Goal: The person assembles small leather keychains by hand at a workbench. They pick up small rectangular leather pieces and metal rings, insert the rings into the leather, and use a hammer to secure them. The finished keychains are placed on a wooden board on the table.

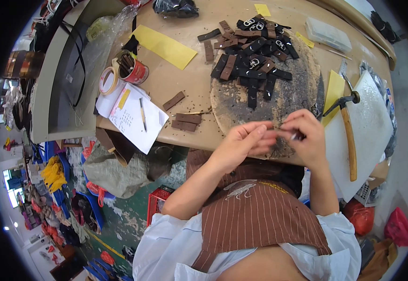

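hands meet at the near edge of the bench, just above a brown striped apron (255, 215). left hand (244, 140) and right hand (307, 138) are brought together, fingertips almost touching. the right hand pinches a small dark piece (298, 136) between thumb and forefinger, probably a strap tab, though it is too small to tell. the left hand's fingers curl toward it, and whether they touch it cannot be told.

both hands hover over the near rim of a round worn work block (288, 93). at 12 o'clock from the hands, a heap of black and brown leather strips (251, 56) with metal rings covers the block's far half. at 3 o'clock lies a hammer (349, 136) with a wooden handle on a white board (372, 122). at 9 o'clock, loose brown leather pieces (185, 122) lie near a paper sheet (133, 117) with a pen. farther, at 10 o'clock, stand a red tin (136, 70) and a tape roll (108, 80); a yellow paper strip (164, 45) lies beyond.
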`<act>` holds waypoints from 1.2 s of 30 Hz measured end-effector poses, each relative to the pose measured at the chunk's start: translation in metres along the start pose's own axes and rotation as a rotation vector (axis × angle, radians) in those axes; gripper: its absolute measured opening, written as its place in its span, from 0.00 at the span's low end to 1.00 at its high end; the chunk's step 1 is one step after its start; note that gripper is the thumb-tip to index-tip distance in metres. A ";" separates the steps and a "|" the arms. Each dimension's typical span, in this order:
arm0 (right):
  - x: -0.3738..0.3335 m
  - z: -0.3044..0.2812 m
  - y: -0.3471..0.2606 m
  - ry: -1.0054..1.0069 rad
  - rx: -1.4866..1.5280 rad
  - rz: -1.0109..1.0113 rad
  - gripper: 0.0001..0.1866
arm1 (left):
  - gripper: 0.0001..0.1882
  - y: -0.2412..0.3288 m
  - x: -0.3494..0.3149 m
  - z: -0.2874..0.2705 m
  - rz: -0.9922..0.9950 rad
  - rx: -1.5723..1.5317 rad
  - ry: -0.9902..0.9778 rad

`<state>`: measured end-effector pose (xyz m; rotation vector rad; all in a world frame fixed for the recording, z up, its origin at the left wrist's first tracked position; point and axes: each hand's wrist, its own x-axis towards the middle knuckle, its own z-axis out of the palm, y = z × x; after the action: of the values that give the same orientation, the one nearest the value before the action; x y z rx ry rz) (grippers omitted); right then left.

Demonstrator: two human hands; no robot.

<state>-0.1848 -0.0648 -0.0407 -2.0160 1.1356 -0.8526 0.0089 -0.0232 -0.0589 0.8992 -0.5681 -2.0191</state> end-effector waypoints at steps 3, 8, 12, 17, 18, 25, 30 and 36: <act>-0.004 0.020 -0.011 -0.025 0.081 -0.143 0.12 | 0.21 -0.004 -0.013 0.001 -0.096 -0.219 -0.025; -0.004 0.024 -0.017 -0.061 0.078 -0.146 0.17 | 0.22 0.002 -0.022 -0.003 -0.033 -0.224 -0.032; -0.007 0.017 -0.014 -0.132 0.253 -0.112 0.20 | 0.24 0.002 -0.022 -0.011 -0.049 -0.084 0.041; -0.007 0.013 -0.015 -0.210 0.187 -0.107 0.20 | 0.25 0.001 -0.018 -0.013 -0.031 -0.018 0.032; -0.007 0.014 -0.016 -0.198 0.193 -0.073 0.20 | 0.25 0.000 -0.017 -0.013 -0.019 -0.035 0.044; -0.004 0.025 -0.018 -0.172 0.154 0.003 0.18 | 0.28 -0.003 -0.015 -0.013 0.074 0.065 0.088; -0.002 0.017 -0.017 -0.355 0.213 0.040 0.15 | 0.35 -0.001 -0.020 -0.011 0.114 0.353 0.060; 0.004 0.006 -0.014 -0.471 0.375 0.080 0.13 | 0.37 0.011 -0.023 -0.005 0.036 0.383 0.018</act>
<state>-0.1723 -0.0614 -0.0317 -1.7192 0.7222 -0.4680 0.0276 -0.0108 -0.0463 1.1208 -0.9758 -1.8992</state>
